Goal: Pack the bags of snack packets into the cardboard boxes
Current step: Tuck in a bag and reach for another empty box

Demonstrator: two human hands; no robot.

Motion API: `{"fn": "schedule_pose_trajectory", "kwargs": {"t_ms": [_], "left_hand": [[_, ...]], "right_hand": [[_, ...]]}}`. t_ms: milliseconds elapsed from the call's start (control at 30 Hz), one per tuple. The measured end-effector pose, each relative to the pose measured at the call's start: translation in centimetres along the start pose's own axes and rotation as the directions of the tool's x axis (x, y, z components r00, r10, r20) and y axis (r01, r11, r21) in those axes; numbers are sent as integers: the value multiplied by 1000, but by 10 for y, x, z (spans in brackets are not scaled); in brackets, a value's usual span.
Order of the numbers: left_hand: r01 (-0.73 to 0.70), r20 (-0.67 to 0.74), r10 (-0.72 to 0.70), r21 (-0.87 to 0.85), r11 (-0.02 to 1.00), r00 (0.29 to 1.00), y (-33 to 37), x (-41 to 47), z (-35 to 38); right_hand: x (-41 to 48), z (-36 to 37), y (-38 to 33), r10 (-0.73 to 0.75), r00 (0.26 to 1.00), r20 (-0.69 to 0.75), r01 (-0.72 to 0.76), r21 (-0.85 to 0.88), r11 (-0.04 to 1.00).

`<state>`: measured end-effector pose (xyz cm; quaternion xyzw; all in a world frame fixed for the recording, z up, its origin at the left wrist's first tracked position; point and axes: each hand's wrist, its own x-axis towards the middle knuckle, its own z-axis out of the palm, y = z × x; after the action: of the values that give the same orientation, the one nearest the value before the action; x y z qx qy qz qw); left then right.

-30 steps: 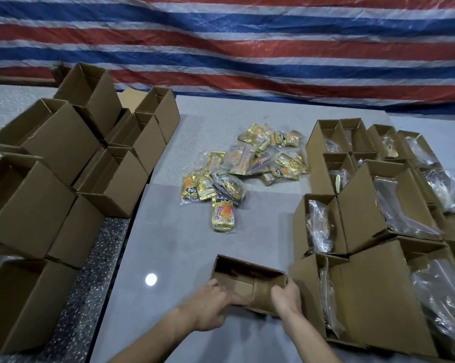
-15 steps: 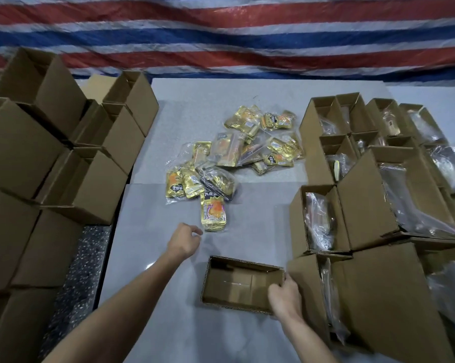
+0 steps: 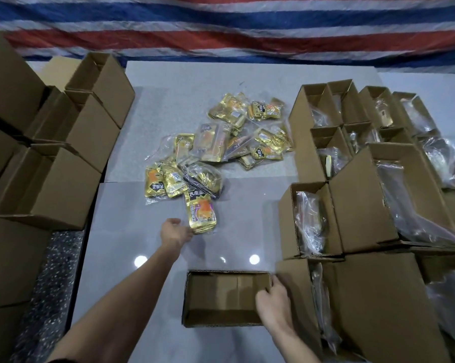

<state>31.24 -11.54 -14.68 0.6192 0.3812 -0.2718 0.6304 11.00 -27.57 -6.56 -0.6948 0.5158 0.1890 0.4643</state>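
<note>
My left hand is stretched out ahead of me over the table, fingers loosely spread, fingertips right at the near edge of the closest bag of snack packets; whether they touch it or have closed on it I cannot tell. My right hand is close to my body, fingers curled over the right rim of the open cardboard box, which stands upright and empty on the table between my forearms. Beyond my left hand lies the loose pile of snack bags. To the right of my right hand, touching the open box, stand the filled boxes with clear bags inside. Well to the left of my left arm are the stacked empty boxes. A striped tarp hangs beyond everything.
</note>
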Motion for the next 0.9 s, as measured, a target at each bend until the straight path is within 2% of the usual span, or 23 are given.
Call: {"fn": "schedule_pose_trajectory", "kwargs": {"t_ms": [67,133,200,300,367,433,500,600,733,800,900], "left_hand": [[-50,-16,54,173,984,998,-5,2,-6],[-90,-15,108,449,889,994,-12,-3,-16],[-97,-18,135,608,788,991,-20,-5,-30],[-1,-86,89,717,697,992,-26,3,-53],[-24,-89,147,775,631,985,-27,9,-58],[-95,-76,235,763,639,969,-20,1,-49],[-171,-92,309,668,724,947,-13,-2,-35],[-214,7,264,607,765,965,-1,-7,-20],[-102,39,96,553,827,995,11,-14,-14],[-85,131,17,536,840,991,17,-15,-15],[-149,201,39,567,810,979,24,-25,-18]], "right_hand": [[1,-1,-1,-2,1000,6,2,-6,1000],[3,-1,-1,-10,1000,11,10,-22,1000],[5,-1,-3,-22,1000,10,22,-39,999],[3,0,-9,-56,998,29,58,-61,996],[-1,0,-13,-84,995,51,87,-76,993],[-4,0,-14,-109,992,65,115,-81,990],[-5,0,-15,-119,990,70,125,-85,989],[-6,0,-16,-118,991,64,124,-103,987],[-8,0,-16,-110,991,78,118,-108,987],[-8,-1,-14,-116,990,82,125,-109,986],[-10,-2,-11,-120,990,80,129,-115,985]]}}
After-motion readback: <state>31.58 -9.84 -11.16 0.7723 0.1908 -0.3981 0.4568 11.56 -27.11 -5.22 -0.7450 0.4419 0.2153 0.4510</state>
